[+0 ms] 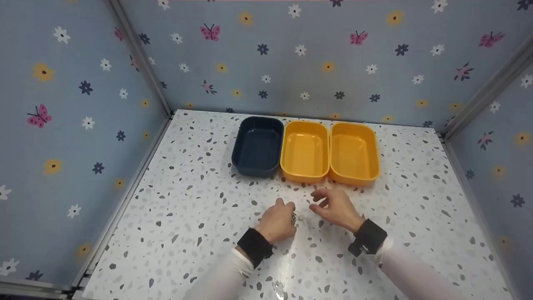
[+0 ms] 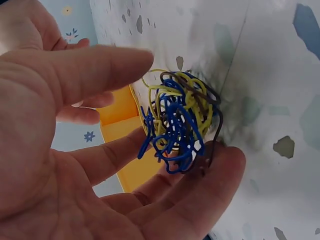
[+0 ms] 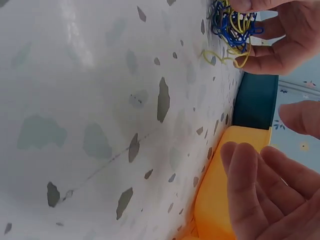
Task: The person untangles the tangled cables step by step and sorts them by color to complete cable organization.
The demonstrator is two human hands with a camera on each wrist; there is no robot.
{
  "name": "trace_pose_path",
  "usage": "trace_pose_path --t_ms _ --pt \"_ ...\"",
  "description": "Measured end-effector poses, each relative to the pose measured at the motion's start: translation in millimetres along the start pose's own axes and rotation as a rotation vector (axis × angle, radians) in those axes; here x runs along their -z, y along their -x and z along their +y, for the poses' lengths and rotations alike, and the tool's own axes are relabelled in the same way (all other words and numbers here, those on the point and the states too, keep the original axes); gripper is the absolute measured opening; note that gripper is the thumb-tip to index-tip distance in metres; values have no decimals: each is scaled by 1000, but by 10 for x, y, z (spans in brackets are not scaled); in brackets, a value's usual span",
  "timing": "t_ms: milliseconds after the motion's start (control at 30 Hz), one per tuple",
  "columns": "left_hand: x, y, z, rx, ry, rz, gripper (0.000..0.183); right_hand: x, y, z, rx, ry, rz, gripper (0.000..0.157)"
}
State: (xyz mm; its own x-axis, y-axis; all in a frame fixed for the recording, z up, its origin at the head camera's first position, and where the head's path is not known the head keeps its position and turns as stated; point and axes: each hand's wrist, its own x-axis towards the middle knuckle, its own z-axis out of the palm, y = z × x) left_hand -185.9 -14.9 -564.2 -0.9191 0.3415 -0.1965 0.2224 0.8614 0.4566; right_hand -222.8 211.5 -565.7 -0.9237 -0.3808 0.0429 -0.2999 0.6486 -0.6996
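A loose tangle of blue, yellow and dark brown wires sits between the thumb and curled fingers of my left hand, close over the speckled tabletop. One yellow strand sticks out of the bundle in the right wrist view. To the right of it, my right hand hovers with loosely bent fingers and a gap between thumb and index finger, holding nothing. Both hands are in front of the bins. In the head view the left hand hides most of the tangle.
Behind the hands stand three bins side by side: a dark blue one, a middle yellow one and a right yellow one. Flower-patterned panels enclose the speckled table at the back and sides.
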Motion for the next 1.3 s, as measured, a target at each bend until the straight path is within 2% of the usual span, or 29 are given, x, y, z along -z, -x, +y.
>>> trace_pose_path --t_ms 167,367,500,700,867,1100,1200,1300 --pt "7 -2 17 -13 -16 -7 46 -102 19 -53 2 5 -135 42" --pt "8 -16 21 -61 -23 9 30 -232 48 -100 54 69 -241 46" --pt "-12 -18 13 -80 -31 27 19 -293 64 -124 74 67 -272 41" --pt "-17 -34 16 -104 -56 42 9 -342 81 -148 105 81 -232 25" --pt "3 -30 32 -134 -106 56 10 -393 63 -138 119 107 -173 11" --pt "-21 -13 42 -148 -113 66 11 -421 54 -117 106 168 -104 7" --pt "-43 -25 29 -153 -123 68 11 -429 50 -106 159 205 -60 4" --pt "-63 -38 1 -166 -113 76 10 -438 43 -93 208 209 -63 6"
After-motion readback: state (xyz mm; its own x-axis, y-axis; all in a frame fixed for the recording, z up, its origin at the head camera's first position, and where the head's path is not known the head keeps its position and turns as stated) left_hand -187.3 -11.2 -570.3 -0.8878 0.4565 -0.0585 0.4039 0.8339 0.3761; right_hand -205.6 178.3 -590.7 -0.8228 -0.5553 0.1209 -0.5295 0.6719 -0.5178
